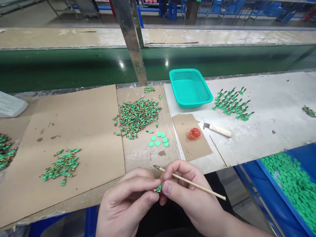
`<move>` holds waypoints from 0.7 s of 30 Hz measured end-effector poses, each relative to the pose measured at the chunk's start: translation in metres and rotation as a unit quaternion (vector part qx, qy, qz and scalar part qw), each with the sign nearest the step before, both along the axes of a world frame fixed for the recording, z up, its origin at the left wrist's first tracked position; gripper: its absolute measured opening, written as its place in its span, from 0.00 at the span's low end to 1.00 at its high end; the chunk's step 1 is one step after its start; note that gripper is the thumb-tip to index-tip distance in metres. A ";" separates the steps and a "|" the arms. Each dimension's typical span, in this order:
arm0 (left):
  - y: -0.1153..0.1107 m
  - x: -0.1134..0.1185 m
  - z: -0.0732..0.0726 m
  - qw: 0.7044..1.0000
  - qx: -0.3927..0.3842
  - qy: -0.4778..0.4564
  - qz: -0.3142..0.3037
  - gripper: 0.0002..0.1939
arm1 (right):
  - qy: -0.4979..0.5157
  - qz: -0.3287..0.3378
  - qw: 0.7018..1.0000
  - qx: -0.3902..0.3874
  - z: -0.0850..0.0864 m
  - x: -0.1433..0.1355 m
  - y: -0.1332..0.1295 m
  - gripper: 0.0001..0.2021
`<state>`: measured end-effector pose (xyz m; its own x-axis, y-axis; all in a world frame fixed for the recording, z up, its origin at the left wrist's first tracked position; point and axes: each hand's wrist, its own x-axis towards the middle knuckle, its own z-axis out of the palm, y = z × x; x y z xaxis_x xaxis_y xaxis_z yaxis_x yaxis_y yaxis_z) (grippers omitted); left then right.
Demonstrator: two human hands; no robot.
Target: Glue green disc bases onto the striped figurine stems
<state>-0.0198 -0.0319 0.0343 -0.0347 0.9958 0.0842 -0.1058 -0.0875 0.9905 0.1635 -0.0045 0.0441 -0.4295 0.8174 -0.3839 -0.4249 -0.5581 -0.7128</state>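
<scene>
My left hand point(125, 200) pinches a small green and gold figurine point(157, 189) between thumb and fingertips, above my lap at the table's front edge. A thin paintbrush point(204, 189) with a pale wooden handle lies across my right hand point(192, 187), its dark tip pointing left. My right thumb and fingers are closed around the brush, close beside the figurine; whether they also touch it is hard to see. Beyond my hands lie several flat green discs point(157, 143) and a big pile of similar figurines point(138, 115). A red cup point(195, 133) of liquid rests on a cardboard piece point(185, 144).
At the back stands a turquoise basket point(190, 92). Right of it, figurines stand on green bases point(230, 102). A knife point(218, 129) and a thin stick point(218, 150) lie nearer. A smaller figurine pile point(61, 166) is on the left. A blue bin point(276, 194) holds green discs.
</scene>
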 end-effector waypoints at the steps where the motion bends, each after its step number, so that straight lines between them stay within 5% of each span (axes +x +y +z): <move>1: -0.002 -0.004 -0.002 1.000 0.003 0.013 0.007 0.05 | -0.008 -0.008 1.000 0.009 0.000 0.000 0.000 0.26; 4: 0.004 -0.020 -0.003 0.992 0.005 0.102 0.078 0.10 | -0.053 -0.060 0.995 0.051 0.002 0.005 0.002 0.21; 7: 0.035 -0.039 0.000 0.944 0.036 0.299 0.132 0.10 | -0.096 -0.112 0.985 0.092 0.001 0.014 0.002 0.14; 11: 0.092 -0.056 0.001 0.827 0.072 0.557 0.029 0.20 | -0.127 -0.111 0.978 0.120 -0.008 0.023 -0.002 0.09; 15: 0.122 -0.058 -0.002 0.791 0.051 0.610 0.013 0.23 | -0.122 -0.076 0.981 0.129 -0.019 0.026 -0.006 0.05; 21: 0.124 -0.059 -0.001 0.783 0.038 0.621 -0.012 0.23 | -0.119 -0.073 0.981 0.133 -0.025 0.029 -0.002 0.04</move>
<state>-0.0784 0.0918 0.0334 0.1397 0.9855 0.0964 0.9323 -0.1636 0.3224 0.1921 -0.0066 0.0194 -0.2238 0.9486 -0.2237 -0.2910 -0.2841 -0.9136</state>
